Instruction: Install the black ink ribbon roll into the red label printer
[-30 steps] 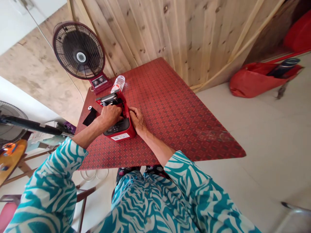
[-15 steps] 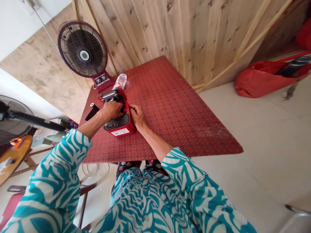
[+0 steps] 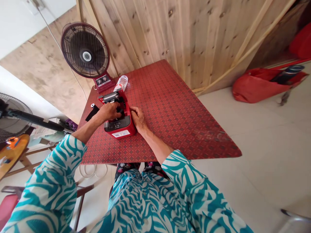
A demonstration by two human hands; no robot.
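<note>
A red and black label printer (image 3: pixel 121 131) stands on the table with its lid tipped up and back. Inside its open body my left hand (image 3: pixel 110 111) reaches down, fingers bent around a dark part that I cannot make out. Along the printer's right wall lies my right hand (image 3: pixel 138 119), its fingers curled against the side. Left of the printer, a black roll with a white core (image 3: pixel 92 112) rests on the table. Behind the raised lid is a clear plastic bottle (image 3: pixel 121 82).
The table (image 3: pixel 184 129) has a red patterned cover. A maroon fan (image 3: pixel 86 55) stands at its back left, and another fan (image 3: pixel 31 118) is farther left. On the floor at right sits a red bag (image 3: pixel 252 85) holding a dark bottle. A wooden wall (image 3: pixel 155 32) stands behind.
Inside the printer, my left hand has shifted slightly and its bent fingers show more. My right hand stays at the printer's side. The view has moved a little.
</note>
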